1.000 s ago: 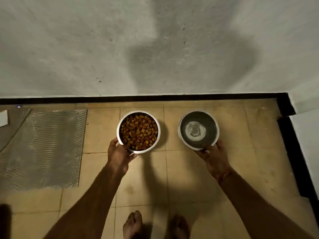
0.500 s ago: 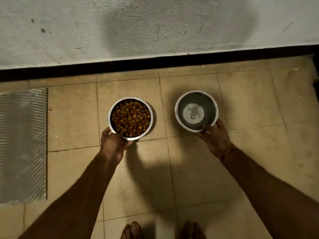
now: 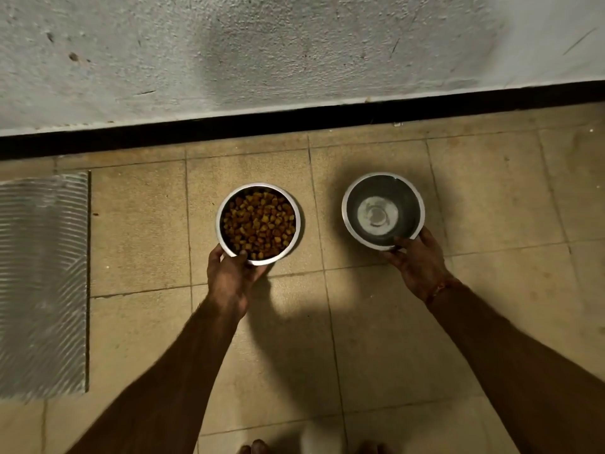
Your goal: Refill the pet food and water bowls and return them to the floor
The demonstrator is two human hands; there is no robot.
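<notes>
We look straight down at two bare arms reaching toward a wall, each hand holding a round steel bowl over a tan tiled floor [image 3: 376,339].

The left hand [image 3: 230,278] grips the food bowl [image 3: 258,191] at its near rim. The thumb hooks over the rim into the bowl, and the other fingers curl round the outside and underneath, where we mostly lose sight of them. Beyond the thumb, the bowl is filled with brown kibble [image 3: 258,224].

The right hand [image 3: 417,265] pinches the water bowl [image 3: 352,204] the same way, at the near rim: the thumb lies over the edge, and fingers wrap the outer wall on the right. The fingers beneath are hidden. Beyond this grip, the bowl's inside is dark with a pale round glint at the middle; the water's surface and level are hard to make out. A thin reddish band [image 3: 437,291] sits on the right wrist.

The two bowls sit side by side, well apart, the water bowl slightly farther from us. We cannot tell whether either bowl touches the tiles or is held just above them; dark shadows fall beside each one.

Past both bowls, a black skirting strip [image 3: 294,121] runs below a rough pale wall [image 3: 294,44]. Far to the left of the left hand lies a grey ribbed mat [image 3: 42,283], cut off by the frame's edge. At the bottom edge, only the tips of bare toes [image 3: 252,448] show.
</notes>
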